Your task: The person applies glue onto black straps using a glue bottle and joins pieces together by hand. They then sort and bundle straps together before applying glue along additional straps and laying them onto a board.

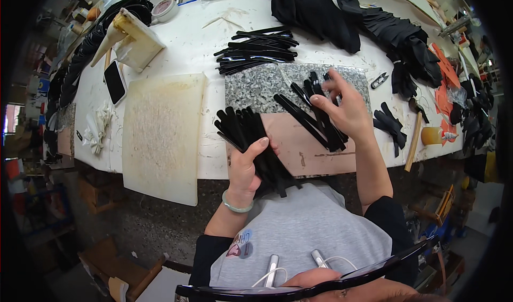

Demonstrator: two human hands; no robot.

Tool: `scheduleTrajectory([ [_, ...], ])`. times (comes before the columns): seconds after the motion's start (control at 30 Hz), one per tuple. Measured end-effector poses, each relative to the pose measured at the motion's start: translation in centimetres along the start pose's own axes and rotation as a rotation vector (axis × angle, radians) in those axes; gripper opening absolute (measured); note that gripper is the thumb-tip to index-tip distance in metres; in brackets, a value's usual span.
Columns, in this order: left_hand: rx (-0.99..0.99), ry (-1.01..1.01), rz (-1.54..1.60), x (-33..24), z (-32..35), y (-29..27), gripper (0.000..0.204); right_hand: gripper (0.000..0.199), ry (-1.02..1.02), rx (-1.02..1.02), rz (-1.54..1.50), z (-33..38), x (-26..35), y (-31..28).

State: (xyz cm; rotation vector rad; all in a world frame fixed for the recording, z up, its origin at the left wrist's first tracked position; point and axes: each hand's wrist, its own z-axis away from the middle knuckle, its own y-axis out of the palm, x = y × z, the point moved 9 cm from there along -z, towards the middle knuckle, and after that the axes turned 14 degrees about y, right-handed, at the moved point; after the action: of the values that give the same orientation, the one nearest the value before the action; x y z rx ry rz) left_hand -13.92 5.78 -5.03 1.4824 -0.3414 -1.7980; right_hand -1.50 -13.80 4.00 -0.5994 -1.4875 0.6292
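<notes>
My left hand (247,166), with a pale green bangle at its wrist, is closed around a fanned bundle of flat black strips (240,124). The bundle's upper ends spread out past the thumb, and its lower ends hang by the table's front edge. My right hand (346,105) is over a few loose black strips (302,118), its thumb and fingers apart and the fingertips slightly blurred. These strips lie slanted across a speckled grey stone slab (243,91) and a pinkish-brown sheet (315,166). Farther back is a stack of similar black strips (256,51).
On the left lie a worn cream board (163,136), a phone (115,82) and a glue-stained container (140,48). To the right are thread snips (379,80), a small black strip bundle (390,123), a hammer (414,139) and a yellowish bottle (432,136). Black material (315,13) covers the back.
</notes>
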Motion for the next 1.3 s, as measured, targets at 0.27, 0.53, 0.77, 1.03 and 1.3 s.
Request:
scheduleTrajectory([
  [0.27,0.022,0.134,-0.005,-0.4,-0.6,1.0,0.027,0.040,-0.119,0.453,-0.340,6.0,4.7,7.8],
  [0.53,-0.018,0.070,0.068,0.3,-0.7,0.6,0.028,0.026,0.054,0.558,-0.645,5.7,2.5,9.3],
  [0.77,-0.023,0.072,0.093,-0.3,-0.5,1.2,0.026,0.018,0.394,0.699,-0.815,6.2,0.7,10.5],
  [1.03,-0.013,0.128,-0.014,-0.6,-0.3,1.2,0.029,0.022,0.228,0.389,-0.851,5.3,0.3,8.8],
  [1.3,0.039,0.211,-0.045,-0.9,-0.5,1.7,0.025,0.018,-0.066,0.330,-0.460,5.0,4.3,8.1],
])
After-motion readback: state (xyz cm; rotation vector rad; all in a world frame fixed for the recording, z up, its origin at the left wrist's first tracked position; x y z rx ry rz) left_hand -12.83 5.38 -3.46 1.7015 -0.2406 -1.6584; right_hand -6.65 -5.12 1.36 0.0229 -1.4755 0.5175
